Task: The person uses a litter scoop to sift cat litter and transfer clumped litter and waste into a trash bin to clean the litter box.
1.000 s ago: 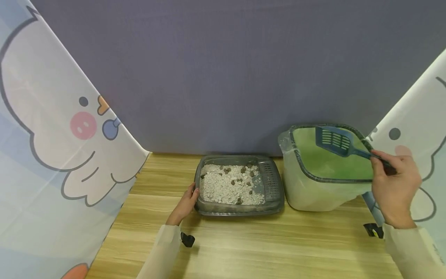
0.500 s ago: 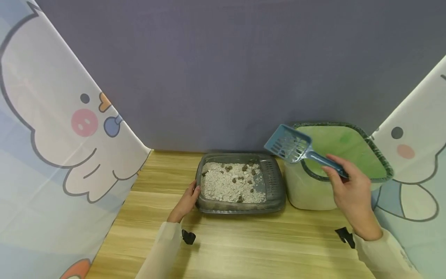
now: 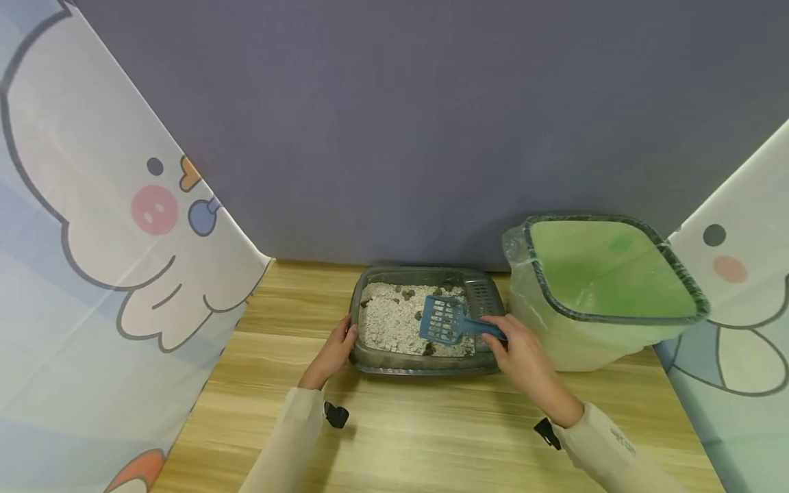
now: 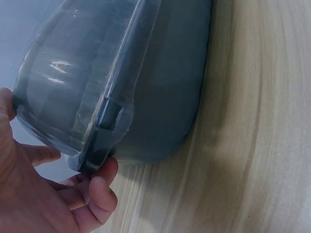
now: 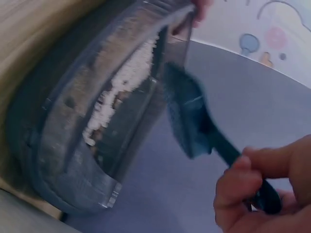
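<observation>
A dark grey litter box (image 3: pixel 425 365) holds pale litter (image 3: pixel 388 325) dotted with several dark brown clumps (image 3: pixel 407 294). At its left end my left hand (image 3: pixel 329 352) grips the rim; in the left wrist view, fingers of that hand (image 4: pixel 43 199) curl under the lip while the thumb is up at the side. My right hand (image 3: pixel 524 356) holds a blue slotted litter scoop (image 3: pixel 460 324) by its handle, over the right half of the box. Seen from the right wrist, the scoop (image 5: pixel 194 109) is above the litter, its head clear of the box rim.
A whitish bin (image 3: pixel 555 346) with a dark rim, a clear bag liner and a green inside stands right of the box. Behind is a grey-purple cloth wall (image 3: pixel 394 137); cartoon-printed panels (image 3: pixel 86 171) flank both sides. Wood-grain tabletop (image 3: pixel 419 431) extends in front.
My right hand has carried the scoop left and down, from over the bin to over the litter box. The left hand keeps its place at the box's left rim.
</observation>
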A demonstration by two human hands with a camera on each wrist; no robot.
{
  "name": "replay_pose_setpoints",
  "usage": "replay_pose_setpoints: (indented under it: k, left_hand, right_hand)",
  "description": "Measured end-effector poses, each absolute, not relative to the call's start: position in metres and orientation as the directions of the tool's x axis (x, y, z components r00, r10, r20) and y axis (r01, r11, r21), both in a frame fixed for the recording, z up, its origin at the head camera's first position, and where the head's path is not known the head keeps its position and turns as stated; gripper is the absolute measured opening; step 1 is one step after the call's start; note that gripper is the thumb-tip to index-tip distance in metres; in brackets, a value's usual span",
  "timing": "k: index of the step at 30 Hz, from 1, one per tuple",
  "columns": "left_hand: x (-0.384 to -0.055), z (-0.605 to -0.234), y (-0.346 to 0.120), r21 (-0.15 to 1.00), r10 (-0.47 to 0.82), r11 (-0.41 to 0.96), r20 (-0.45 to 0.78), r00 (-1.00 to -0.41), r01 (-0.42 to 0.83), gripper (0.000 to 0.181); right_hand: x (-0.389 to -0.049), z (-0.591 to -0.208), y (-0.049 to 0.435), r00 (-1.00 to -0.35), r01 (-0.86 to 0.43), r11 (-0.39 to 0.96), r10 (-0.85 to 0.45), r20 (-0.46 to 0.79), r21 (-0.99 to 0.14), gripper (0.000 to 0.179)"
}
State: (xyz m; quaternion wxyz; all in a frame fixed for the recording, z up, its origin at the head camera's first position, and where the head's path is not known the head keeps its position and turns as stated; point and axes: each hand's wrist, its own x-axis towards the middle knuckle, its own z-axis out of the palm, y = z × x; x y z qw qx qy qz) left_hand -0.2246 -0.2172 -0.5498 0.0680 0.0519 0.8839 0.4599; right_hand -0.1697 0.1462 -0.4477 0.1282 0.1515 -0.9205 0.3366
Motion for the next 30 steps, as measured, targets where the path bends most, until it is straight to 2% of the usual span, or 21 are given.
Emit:
replay_pose_setpoints:
  k: [11, 16, 23, 30]
  left_hand:
    - [-0.225, -0.547, -0.216, 0.822, 0.163, 0.566, -0.035, -0.986, 0.065, 0.060]
    - [-0.225, -0.548, -0.215, 0.815, 0.153, 0.577, -0.039, -0.987, 0.058, 0.059]
    - [-0.225, -0.547, -0.218, 0.814, 0.148, 0.579, -0.057, -0.987, 0.040, 0.061]
    - [-0.227, -0.548, -0.217, 0.813, 0.150, 0.583, -0.085, -0.985, 0.019, 0.066]
  right_hand:
    - [-0.198, -0.467, 0.134, -0.952, -0.305, 0.827, -0.274, 0.137, -0.473, 0.024]
    - [-0.208, -0.470, 0.130, -0.943, -0.304, 0.813, -0.332, 0.032, -0.496, 0.024]
    - [-0.226, -0.482, 0.128, -0.910, -0.348, 0.774, -0.414, -0.008, -0.530, 0.026]
    - [-0.237, -0.499, 0.122, -0.874, -0.308, 0.748, -0.467, -0.136, -0.588, 0.031]
